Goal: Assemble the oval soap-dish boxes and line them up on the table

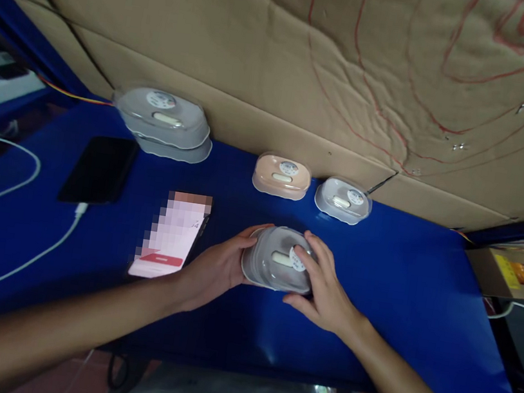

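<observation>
Both hands are on a grey oval container (275, 273) with a clear lid, a white handle strip and a round sticker, held over the blue table near its front edge. My left hand (228, 262) grips its left end, thumb on top and fingers partly hidden beneath. My right hand (322, 283) wraps the right end, with a fingertip on the lid by the sticker. Beyond them, against the cardboard, sit an orange container (281, 183) and a smaller-looking grey one (334, 200). Larger grey containers (174, 129) are stacked at the back left.
A lit phone (170, 242) lies left of my hands on the blue table (393, 267). Further left is a dark phone (100, 170) with a white cable (47, 248). Cardboard (216, 34) rises behind. An open box (505, 273) stands at the far right.
</observation>
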Demonstrator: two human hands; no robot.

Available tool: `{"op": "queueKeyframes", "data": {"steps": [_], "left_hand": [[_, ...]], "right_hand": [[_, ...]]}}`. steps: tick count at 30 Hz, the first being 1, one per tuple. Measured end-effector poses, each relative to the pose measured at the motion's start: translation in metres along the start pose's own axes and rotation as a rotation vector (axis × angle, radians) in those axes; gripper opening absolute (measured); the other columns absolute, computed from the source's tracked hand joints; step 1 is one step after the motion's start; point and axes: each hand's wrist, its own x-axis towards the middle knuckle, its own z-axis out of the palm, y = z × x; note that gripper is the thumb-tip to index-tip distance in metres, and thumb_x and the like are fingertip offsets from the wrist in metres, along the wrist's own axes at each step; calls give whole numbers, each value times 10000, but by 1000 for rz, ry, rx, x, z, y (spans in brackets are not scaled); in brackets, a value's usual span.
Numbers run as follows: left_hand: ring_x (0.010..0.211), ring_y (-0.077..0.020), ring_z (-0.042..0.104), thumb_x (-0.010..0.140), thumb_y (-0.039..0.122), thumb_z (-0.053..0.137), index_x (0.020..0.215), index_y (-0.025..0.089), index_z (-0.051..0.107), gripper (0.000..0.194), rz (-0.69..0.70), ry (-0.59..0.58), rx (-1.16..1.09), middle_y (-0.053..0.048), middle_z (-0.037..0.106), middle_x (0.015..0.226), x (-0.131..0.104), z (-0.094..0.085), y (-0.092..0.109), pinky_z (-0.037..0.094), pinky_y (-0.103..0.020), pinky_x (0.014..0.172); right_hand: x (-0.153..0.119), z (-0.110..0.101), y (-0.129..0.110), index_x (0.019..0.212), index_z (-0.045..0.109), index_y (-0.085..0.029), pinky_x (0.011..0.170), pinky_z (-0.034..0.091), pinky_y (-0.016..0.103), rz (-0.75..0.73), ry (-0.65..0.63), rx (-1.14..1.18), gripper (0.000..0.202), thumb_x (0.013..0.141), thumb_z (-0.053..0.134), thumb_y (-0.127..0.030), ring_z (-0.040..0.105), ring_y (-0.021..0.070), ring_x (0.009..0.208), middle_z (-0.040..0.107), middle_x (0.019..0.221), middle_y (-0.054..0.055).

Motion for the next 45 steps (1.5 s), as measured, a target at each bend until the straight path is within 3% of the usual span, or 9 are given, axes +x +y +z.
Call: {"op": "queueKeyframes", "data": {"steps": [5, 10, 19, 27, 31, 38, 45], "left_hand": [[1211, -271, 638, 1022, 400, 659, 1429, 302, 627, 420, 2, -44, 6, -70, 660, 1436, -2, -1, 0, 558, -371, 916], [1250, -267, 627, 1039, 418, 660, 1479, 352, 595, 449, 18, -117, 27, -47, 638, 1483, -3, -2, -2, 519, -394, 1001], [1357, -319, 563, 1006, 467, 709, 1543, 377, 537, 571, 56, -185, 90, -64, 559, 1581, -5, -5, -7, 486, -414, 1035], [1225, -268, 612, 1012, 511, 694, 1530, 379, 525, 561, 21, -130, 80, -69, 560, 1537, -5, -2, -12, 510, -372, 952], [1195, -255, 622, 1014, 505, 693, 1542, 373, 506, 575, 9, -128, 59, -76, 557, 1534, -4, -2, -13, 505, -374, 953], [1258, -274, 615, 1041, 453, 666, 1538, 368, 519, 525, -20, -91, -22, -74, 602, 1512, -3, 1, -10, 466, -390, 1004], [1309, -286, 590, 1040, 419, 674, 1505, 360, 555, 483, 1, -114, -42, -65, 580, 1524, -3, 0, -10, 453, -422, 1062]], "right_hand": [[0, 0, -2, 1709, 210, -289, 1211, 420, 685, -54, 42, -44, 906, 990, 681, -574, 308, 429, 1592, 275, 1713, 198], [4, -6, -3, 1663, 320, -301, 1180, 473, 664, -90, 93, -60, 898, 925, 808, -453, 402, 422, 1535, 362, 1666, 180], [-1, -4, 4, 1469, 509, -322, 1166, 489, 638, -144, 154, -42, 632, 922, 819, -383, 418, 387, 1484, 409, 1536, 129], [0, 0, 3, 1527, 461, -320, 1119, 522, 603, -133, 143, -76, 812, 864, 812, -629, 443, 386, 1418, 381, 1478, 131], [-2, 1, 3, 1557, 438, -313, 1124, 507, 637, -100, 105, -71, 853, 855, 838, -587, 439, 408, 1428, 366, 1512, 147], [-1, -3, 2, 1520, 481, -384, 1195, 453, 650, -139, 98, -47, 705, 898, 810, -333, 409, 394, 1505, 365, 1604, 96], [1, -2, 3, 1624, 348, -370, 1186, 451, 676, -40, 76, 4, 862, 904, 808, -485, 432, 421, 1499, 379, 1585, 145]]}}
